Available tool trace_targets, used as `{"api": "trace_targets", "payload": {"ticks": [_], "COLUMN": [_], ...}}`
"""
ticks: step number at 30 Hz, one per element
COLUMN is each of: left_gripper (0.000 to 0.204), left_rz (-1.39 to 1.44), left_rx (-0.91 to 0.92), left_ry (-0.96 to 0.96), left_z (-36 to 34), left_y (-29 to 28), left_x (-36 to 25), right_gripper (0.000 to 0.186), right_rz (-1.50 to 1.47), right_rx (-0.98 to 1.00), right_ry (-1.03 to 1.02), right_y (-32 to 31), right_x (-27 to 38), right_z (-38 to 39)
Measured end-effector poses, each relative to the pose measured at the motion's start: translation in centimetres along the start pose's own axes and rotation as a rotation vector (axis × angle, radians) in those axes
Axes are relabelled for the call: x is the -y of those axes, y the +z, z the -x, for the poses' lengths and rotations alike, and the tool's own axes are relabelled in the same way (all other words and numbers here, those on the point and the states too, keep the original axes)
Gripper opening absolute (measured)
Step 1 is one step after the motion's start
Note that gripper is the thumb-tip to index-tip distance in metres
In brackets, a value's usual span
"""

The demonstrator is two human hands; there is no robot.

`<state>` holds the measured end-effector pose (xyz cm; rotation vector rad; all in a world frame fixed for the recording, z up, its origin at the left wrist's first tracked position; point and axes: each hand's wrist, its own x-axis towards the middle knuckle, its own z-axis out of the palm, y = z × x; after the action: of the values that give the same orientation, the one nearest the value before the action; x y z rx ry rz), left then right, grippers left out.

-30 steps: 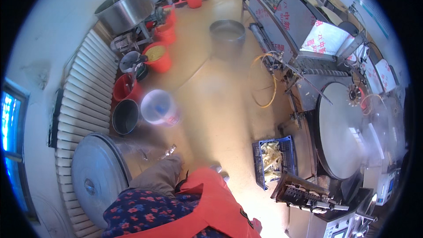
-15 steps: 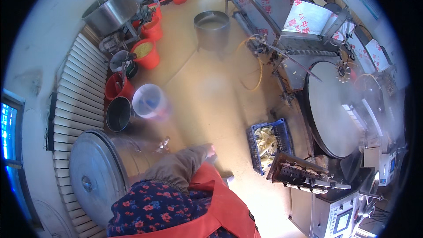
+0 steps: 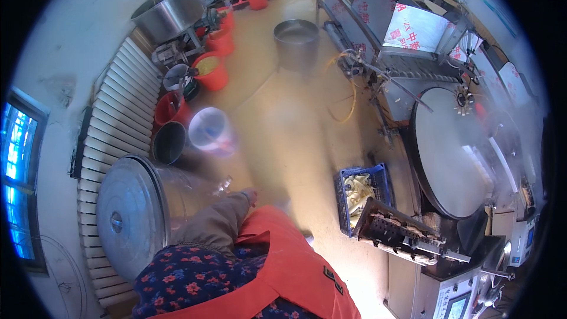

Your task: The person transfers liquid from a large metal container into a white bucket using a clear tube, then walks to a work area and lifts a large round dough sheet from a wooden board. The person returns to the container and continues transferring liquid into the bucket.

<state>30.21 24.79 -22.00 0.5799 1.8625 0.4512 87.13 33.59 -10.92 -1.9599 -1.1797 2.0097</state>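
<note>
My left hand (image 3: 251,196) reaches out from a brown cuff (image 3: 215,221) and a dark floral sleeve, in front of my red apron (image 3: 260,272). It is small and its fingers are hard to make out. Close beside it is the tap (image 3: 224,185) of a large steel barrel (image 3: 180,192) with a round lid (image 3: 121,218); I cannot tell whether the hand touches it. My right hand is out of sight.
Ahead on the left stand a dark pot (image 3: 169,143), a translucent white bucket (image 3: 211,131) and several red buckets (image 3: 212,74). A steel tub (image 3: 296,44) stands on the floor farther on. To the right are a blue crate (image 3: 339,198) of pale scraps and a large round griddle (image 3: 449,153) under steam.
My left hand and forearm have moved back a little to the left, nearer my body. The whole view has shifted slightly, so the room's things sit farther right.
</note>
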Motion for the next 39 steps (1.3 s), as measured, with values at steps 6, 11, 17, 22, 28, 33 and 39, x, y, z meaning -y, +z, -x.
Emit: {"api": "trace_targets", "payload": {"ticks": [6,11,17,22,28,33,39], "left_gripper": [0.031,0.035,0.04,0.032,0.025,0.024,0.02], "left_rz": [-0.158,-0.145,0.1,0.44,0.57,0.419,0.789], "left_rx": [-0.031,-0.012,-0.183,-0.267,-0.332,-0.226,-0.206], "left_ry": [-0.104,-0.08,-0.11,-0.119,-0.293,-0.293,-0.656], "left_z": [0.0,-4.7,-10.4,-12.3,-13.3,-17.0,-21.4], "left_y": [-4.3,-11.1,-22.2,-26.8,-28.1,-31.8,-42.6], "left_x": [2.1,1.1,1.7,3.9,2.8,4.5,0.3], "right_gripper": [0.025,0.025,0.025,0.026,0.026,0.026,0.026], "right_rz": [0.04,0.066,0.165,0.337,0.554,0.657,0.689], "right_rx": [0.012,-0.029,-0.041,0.03,0.18,0.316,0.396], "right_ry": [-0.029,-0.044,-0.067,-0.099,-0.103,-0.151,-0.164], "right_y": [4.0,10.1,17.6,21.8,29.1,36.4,46.1], "right_x": [6.0,13.7,24.2,34.1,45.0,55.3,72.1], "right_z": [-3.2,-7.0,-11.0,-15.3,-23.9,-32.8,-44.2]}}
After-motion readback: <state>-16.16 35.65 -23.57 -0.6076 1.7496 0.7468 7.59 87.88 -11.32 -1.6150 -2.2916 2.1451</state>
